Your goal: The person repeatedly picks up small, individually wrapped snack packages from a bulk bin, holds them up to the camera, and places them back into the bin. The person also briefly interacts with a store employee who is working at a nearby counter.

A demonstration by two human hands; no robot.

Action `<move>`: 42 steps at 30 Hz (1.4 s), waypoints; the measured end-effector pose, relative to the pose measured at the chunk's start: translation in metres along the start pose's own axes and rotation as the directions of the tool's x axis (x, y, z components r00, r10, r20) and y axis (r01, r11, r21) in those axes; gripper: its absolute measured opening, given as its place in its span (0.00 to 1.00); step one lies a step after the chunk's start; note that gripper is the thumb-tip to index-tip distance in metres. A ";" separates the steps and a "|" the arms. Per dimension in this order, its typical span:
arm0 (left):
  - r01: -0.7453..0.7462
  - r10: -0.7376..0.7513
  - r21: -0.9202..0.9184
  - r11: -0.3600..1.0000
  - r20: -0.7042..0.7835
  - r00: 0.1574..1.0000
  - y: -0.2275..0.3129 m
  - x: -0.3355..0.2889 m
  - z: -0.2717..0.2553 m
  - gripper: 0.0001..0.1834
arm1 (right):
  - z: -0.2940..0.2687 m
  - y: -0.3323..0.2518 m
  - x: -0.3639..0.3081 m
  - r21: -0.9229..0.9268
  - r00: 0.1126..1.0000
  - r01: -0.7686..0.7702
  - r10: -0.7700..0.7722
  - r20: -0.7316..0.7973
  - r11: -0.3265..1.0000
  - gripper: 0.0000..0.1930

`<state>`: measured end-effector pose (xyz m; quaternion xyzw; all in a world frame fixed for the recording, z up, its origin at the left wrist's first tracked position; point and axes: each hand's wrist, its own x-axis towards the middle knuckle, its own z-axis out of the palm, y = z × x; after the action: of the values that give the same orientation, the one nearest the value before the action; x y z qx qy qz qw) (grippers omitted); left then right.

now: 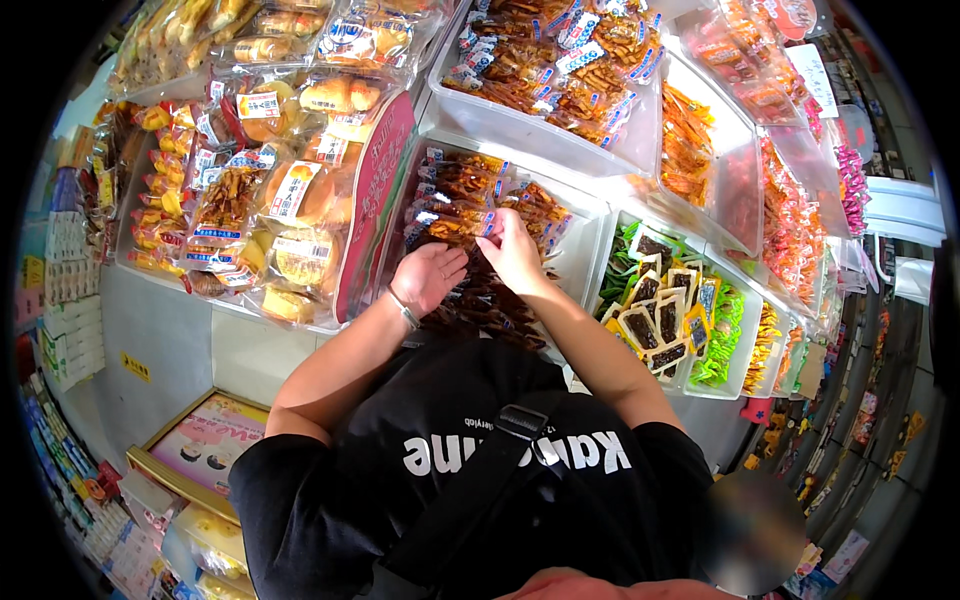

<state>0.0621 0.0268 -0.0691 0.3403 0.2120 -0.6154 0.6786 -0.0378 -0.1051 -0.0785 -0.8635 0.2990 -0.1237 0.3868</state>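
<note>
Small clear snack packets [462, 190] with reddish-brown strips inside lie in rows in a white plastic bin [582, 240]. Over this bin, my right hand [512, 252] pinches the edge of one snack packet between thumb and fingers. Beside it, my left hand [428, 277] is open, palm turned up and fingers stretched out, close to the packets' near side. Darker snack packets [485, 305] fill the near part of the bin, partly hidden by my hands and forearms.
Packaged bread [297, 190] fills a display at left, behind a pink curved panel [382, 180]. More snack packets [585, 70] are in a bin farther back. At right are bins of small black-and-yellow packets [655, 315], green packets [722, 335] and orange packets [790, 215].
</note>
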 end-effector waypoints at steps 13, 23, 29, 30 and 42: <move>-0.222 0.162 0.688 0.690 0.153 0.975 -0.007 -0.013 -0.001 0.32 | -0.016 0.003 -0.008 0.125 0.999 -0.039 0.043 -0.024 0.991 0.21; -0.144 0.172 0.231 0.962 -0.106 0.979 -0.006 -0.009 -0.007 0.34 | 0.007 -0.052 0.034 -0.326 0.888 0.448 -0.372 0.271 0.832 0.16; -0.286 0.269 0.416 0.863 0.101 0.958 -0.014 -0.008 -0.009 0.30 | 0.017 -0.055 0.042 -0.293 0.867 0.467 -0.368 0.335 0.834 0.20; -0.265 0.258 0.344 0.901 0.069 0.964 -0.012 -0.010 -0.010 0.31 | 0.009 -0.058 0.044 -0.263 0.856 0.499 -0.424 0.295 0.826 0.19; -0.183 0.134 0.463 0.867 0.136 0.982 0.003 -0.040 0.003 0.16 | -0.155 -0.005 0.179 -0.653 0.986 -0.074 0.152 0.063 0.754 0.15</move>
<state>0.0588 0.0526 -0.0380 0.4809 -0.0073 -0.6068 0.6328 0.0367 -0.3046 0.0260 -0.9297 0.3527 0.0596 0.0876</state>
